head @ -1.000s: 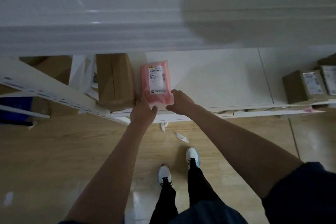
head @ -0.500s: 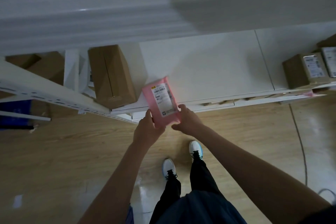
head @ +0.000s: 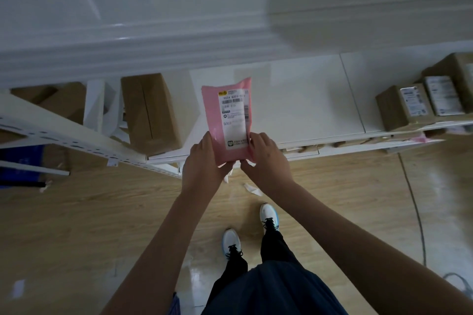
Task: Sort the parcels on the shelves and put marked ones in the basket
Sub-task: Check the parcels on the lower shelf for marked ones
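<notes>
A pink parcel bag with a white shipping label is held upright in front of the white shelf, label facing me. My left hand grips its lower left edge and my right hand grips its lower right edge. The bag's bottom is hidden between my hands. No basket is in view.
A tall brown carton stands on the shelf to the left of the bag. Labelled brown boxes sit at the shelf's right end. A white perforated shelf upright slants across the left. Wooden floor below, a cable on the right.
The pink parcel was lifted off the shelf, pulled toward me, then raised upright with its label facing me. Both hands stayed on its lower edge.
</notes>
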Action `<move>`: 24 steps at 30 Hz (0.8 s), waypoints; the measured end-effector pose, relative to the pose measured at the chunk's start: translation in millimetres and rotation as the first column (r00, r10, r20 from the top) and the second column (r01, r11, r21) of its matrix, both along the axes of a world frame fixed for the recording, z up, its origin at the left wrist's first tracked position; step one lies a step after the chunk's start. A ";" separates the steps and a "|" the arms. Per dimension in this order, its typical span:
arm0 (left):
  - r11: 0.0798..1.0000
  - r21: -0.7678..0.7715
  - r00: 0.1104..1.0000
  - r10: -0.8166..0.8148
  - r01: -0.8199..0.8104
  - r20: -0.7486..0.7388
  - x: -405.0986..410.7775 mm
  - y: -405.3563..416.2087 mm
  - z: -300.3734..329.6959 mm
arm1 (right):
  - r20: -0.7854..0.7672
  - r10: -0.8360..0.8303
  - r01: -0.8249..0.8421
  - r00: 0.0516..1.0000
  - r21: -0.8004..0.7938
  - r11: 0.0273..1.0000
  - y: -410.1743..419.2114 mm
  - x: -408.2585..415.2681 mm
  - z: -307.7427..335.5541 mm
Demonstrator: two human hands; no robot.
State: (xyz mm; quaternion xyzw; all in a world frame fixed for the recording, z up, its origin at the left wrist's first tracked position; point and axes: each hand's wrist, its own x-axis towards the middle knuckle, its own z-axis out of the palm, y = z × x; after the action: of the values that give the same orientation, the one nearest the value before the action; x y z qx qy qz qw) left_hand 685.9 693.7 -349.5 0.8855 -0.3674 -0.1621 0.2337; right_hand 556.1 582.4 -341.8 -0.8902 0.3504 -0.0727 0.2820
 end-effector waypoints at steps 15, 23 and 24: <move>0.999 0.009 0.997 -0.035 0.035 0.069 -42.1 -40.2 11.7 | 0.044 0.008 -0.005 0.999 -0.067 0.998 -39.5 -48.4 21.8; 0.985 0.145 0.991 -0.081 0.097 -0.107 -83.7 -125.4 -40.2 | -0.185 -0.035 0.061 0.982 0.136 0.989 -115.1 -85.9 -29.4; 0.983 0.161 0.991 -0.076 0.093 -0.114 -90.7 -138.5 -45.8 | -0.202 -0.057 0.086 0.978 0.136 0.987 -126.6 -89.7 -33.6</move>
State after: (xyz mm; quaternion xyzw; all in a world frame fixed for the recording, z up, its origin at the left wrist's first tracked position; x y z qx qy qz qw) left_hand 595.3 555.2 -395.3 0.8754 -0.3769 -0.2493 0.1716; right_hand 466.5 455.8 -375.4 -0.8571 0.4129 0.0316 0.3065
